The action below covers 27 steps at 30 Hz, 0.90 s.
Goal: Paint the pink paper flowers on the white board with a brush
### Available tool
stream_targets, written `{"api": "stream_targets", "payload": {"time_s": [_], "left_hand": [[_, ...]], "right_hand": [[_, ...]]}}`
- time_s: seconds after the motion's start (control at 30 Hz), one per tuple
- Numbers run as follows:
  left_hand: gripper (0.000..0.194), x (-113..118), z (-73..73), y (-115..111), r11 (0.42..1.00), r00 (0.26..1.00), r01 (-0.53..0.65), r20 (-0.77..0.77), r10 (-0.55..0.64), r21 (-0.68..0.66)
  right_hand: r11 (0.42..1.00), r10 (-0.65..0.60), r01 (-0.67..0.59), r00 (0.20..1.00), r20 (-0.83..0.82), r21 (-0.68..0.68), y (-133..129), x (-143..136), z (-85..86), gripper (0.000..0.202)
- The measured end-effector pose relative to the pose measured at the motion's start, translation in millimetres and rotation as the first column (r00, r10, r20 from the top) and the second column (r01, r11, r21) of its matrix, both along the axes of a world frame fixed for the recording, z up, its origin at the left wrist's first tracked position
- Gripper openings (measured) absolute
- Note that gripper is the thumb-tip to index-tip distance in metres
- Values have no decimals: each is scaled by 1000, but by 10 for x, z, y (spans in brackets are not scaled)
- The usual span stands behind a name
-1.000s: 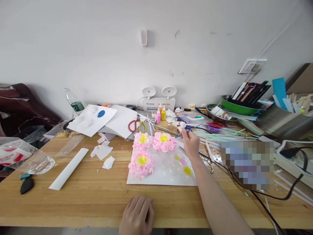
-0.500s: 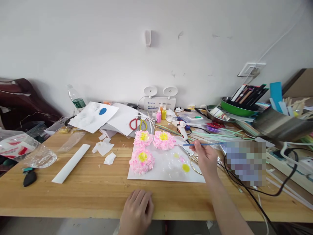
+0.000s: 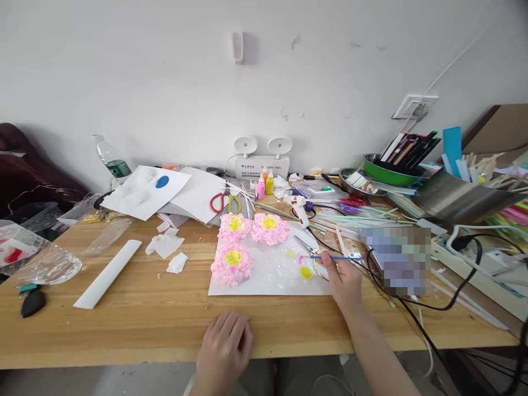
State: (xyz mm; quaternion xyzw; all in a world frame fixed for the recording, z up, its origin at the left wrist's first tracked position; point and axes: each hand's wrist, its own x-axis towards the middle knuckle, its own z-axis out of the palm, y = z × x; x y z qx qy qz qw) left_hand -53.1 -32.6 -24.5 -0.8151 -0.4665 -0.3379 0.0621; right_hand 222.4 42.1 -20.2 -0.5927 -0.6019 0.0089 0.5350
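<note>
My right hand (image 3: pixel 344 280) pinches a thin blue paintbrush (image 3: pixel 352 258). The brush lies nearly level, its tip over the pink paint dab (image 3: pixel 300 260) on the white sheet (image 3: pixel 268 280); whether it touches is hard to tell. Near that dab is a bigger yellow paint blob (image 3: pixel 306 273). Three fluffy pink flowers with yellow centres rest on the sheet's left part: a front one (image 3: pixel 232 265), a back left one (image 3: pixel 234 225) and a back right one (image 3: pixel 270 229). My left hand (image 3: pixel 226 341) rests at the table's front edge, fingers curled in, with nothing visible in it.
Metal scissors (image 3: pixel 305 243) lie partly on the sheet beside my right hand. Behind are a white glue gun (image 3: pixel 300 210), a pink paint bottle (image 3: pixel 260 188) and red-and-yellow-handled scissors (image 3: pixel 217 203). Black cables (image 3: pixel 373 269) cross the right side. A rolled white paper (image 3: pixel 108 275) lies left.
My right hand has brought the brush down from beside the back right flower to the pink paint dab. My left hand stays put; the whole view has shifted slightly.
</note>
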Motion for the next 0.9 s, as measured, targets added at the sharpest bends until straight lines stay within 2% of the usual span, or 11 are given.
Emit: {"api": "stream_targets", "payload": {"time_s": [0.13,0.23,0.33,0.43,0.57,0.7,0.8,0.9], "left_hand": [[16,-12,38,15,998,999,31,36,-30,-52],[15,27,151,9,972,984,123,149,-94,-202],[21,165,297,26,928,965,214,210,-154,-304],[35,370,377,141,910,968,244,146,-206,-335],[61,619,337,430,917,989,140,17,-144,-373],[86,784,296,663,858,996,17,-68,-61,-513],[93,852,309,743,806,997,-39,-81,-11,-590],[93,873,323,773,798,998,-25,-57,-12,-602]], "right_hand": [[999,-32,31,998,52,16,10,-4,-25,27],[998,-48,46,997,54,32,12,-13,-27,26],[997,-67,64,996,63,53,13,-26,-18,27],[994,-80,73,992,95,75,10,-33,-14,29],[995,-70,59,988,135,83,2,-44,-5,30],[996,-53,43,991,126,75,-6,-66,14,31],[998,-42,38,995,88,45,-12,-88,25,31],[999,-40,41,997,59,-9,-16,-104,28,32]]}}
